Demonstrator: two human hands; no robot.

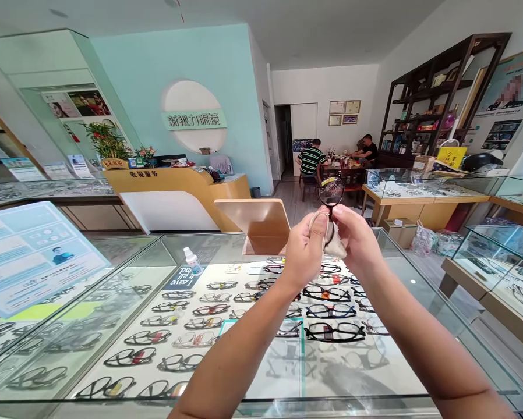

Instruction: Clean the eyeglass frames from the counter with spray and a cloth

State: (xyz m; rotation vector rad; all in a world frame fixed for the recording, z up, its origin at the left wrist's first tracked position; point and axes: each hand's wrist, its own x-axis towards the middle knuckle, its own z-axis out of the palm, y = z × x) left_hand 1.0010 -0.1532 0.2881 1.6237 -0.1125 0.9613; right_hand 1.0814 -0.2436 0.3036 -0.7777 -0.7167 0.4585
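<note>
A pair of dark-rimmed eyeglasses (pixel 332 205) is held up in front of me, turned on end with one round lens at the top. A beige cleaning cloth (pixel 338 247) is bunched around the lower part of the glasses. My left hand (pixel 306 244) is closed on the cloth, its thumb pressing against the lower lens. On the other side, my right hand (pixel 356 234) pinches the frame near its middle, also against the cloth. Fingers and cloth partly cover the lower lens. Beneath both hands is a glass display case (pixel 156 259) with rows of eyeglasses (pixel 331 311) inside.
A white spray bottle (pixel 191 261) stands on the glass top, left of a wooden-backed tabletop mirror or stand (pixel 261 224). At the left is a tilted blue-and-white leaflet (pixel 38 256). Beyond are a counter (pixel 178 198), another display case (pixel 427 195), and two people seated at a table.
</note>
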